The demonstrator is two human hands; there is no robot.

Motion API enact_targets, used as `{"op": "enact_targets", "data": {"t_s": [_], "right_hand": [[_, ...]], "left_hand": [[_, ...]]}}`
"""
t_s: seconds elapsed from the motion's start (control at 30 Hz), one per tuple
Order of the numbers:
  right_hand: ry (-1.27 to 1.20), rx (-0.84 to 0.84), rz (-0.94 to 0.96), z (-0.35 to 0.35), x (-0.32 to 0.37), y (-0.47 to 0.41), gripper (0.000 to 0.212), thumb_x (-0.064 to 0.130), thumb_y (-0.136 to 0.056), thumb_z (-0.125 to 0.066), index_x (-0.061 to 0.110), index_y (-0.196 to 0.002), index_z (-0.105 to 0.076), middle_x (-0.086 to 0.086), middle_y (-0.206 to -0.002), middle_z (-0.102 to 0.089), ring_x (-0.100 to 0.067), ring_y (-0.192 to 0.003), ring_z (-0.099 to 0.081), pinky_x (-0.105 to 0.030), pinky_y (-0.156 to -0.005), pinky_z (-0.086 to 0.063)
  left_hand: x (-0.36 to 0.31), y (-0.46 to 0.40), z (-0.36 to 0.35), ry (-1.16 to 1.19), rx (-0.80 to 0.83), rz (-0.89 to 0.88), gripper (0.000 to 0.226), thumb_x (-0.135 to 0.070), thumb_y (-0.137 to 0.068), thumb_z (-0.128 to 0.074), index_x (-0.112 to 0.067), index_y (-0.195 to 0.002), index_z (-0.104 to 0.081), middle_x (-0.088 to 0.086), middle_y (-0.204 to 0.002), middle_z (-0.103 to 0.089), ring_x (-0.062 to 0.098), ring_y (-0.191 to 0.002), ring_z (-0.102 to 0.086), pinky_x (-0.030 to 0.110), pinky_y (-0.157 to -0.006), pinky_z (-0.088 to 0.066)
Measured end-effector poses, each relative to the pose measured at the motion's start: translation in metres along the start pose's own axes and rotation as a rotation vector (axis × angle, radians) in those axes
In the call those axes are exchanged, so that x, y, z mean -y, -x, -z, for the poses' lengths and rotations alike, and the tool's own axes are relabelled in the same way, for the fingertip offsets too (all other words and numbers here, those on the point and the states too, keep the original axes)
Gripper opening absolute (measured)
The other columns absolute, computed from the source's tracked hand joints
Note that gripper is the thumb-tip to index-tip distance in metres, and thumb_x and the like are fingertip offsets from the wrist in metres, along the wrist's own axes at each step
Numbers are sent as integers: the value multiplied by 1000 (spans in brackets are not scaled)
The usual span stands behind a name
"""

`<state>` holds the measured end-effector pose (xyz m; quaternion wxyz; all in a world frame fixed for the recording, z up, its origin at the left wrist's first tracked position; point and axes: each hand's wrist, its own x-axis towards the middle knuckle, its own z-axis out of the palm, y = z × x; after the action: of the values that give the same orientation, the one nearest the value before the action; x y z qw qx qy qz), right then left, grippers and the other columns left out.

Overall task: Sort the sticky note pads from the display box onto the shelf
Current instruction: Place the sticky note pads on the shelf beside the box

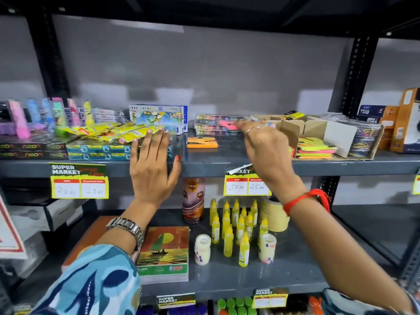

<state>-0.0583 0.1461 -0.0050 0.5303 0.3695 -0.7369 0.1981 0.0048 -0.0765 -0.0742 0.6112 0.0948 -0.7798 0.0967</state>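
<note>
A brown cardboard display box (317,127) stands on the right of the grey upper shelf (318,167). In its front compartment lies a stack of yellow, pink and orange sticky note pads (314,147). One orange pad (201,142) lies flat on the shelf to the left of the box. My right hand (263,146) is raised over the shelf just left of the box, its fingertips pinched on a blurred pink sticky note pad (227,124). My left hand (152,165) is flat with its fingers spread at the shelf's front edge, touching the yellow packets.
Yellow packets (109,131), blue boxes and a pastel box (156,119) fill the shelf's left. Flat cases of coloured pieces (211,129) lie behind the orange pad. Tubs of rubber bands (363,139) sit in the box's right end. Below are glue bottles (236,226), tape rolls, a can and a paper ream.
</note>
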Motion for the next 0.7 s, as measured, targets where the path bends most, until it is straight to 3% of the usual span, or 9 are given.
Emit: {"op": "enact_targets", "data": {"t_s": [0.17,0.27,0.33,0.4,0.57,0.7], "right_hand": [[140,364,-177,-34,-8,-3,37,-6,-81,-48,8,-110,-65,-16,-101,-70,-37,-95,-63,-36,-66,-49],[-61,541,-355,-40,-18,-9,41,-8,-83,-45,9,-115,-66,-19,-114,-66,-40,-107,-57,-44,-88,-51],[-135,619,-363,-36,-21,-9,47,-10,-83,-44,12,-121,-63,-18,-122,-63,-39,-113,-53,-44,-95,-48],[-137,536,-308,-27,-22,-3,49,-10,-82,-46,11,-124,-60,-20,-120,-64,-39,-113,-53,-42,-94,-47],[-124,52,-192,13,-27,12,43,-11,-78,-55,5,-116,-65,-19,-114,-69,-33,-106,-64,-35,-92,-49],[-23,-1,-236,35,-52,24,45,-12,-76,-55,0,-118,-61,-18,-125,-63,-34,-110,-60,-33,-96,-41]], "left_hand": [[0,0,-1,-2,-6,4,55,-37,-92,-37,-3,-133,-52,14,-134,-56,31,-127,-48,47,-114,-22],[0,0,-1,4,-5,8,55,-37,-92,-37,-3,-132,-53,14,-133,-57,31,-127,-48,48,-113,-24],[-1,0,0,8,-1,8,55,-37,-92,-37,-3,-133,-53,14,-133,-57,31,-127,-48,48,-114,-23],[-1,0,0,11,3,5,55,-37,-92,-37,-3,-133,-52,14,-133,-57,31,-127,-48,47,-114,-22],[-2,2,1,15,25,7,55,-38,-94,-35,-4,-136,-48,14,-134,-56,31,-129,-45,45,-115,-18],[-1,2,1,25,42,6,56,-38,-94,-34,-5,-138,-46,14,-135,-54,30,-131,-42,45,-115,-16]]}}
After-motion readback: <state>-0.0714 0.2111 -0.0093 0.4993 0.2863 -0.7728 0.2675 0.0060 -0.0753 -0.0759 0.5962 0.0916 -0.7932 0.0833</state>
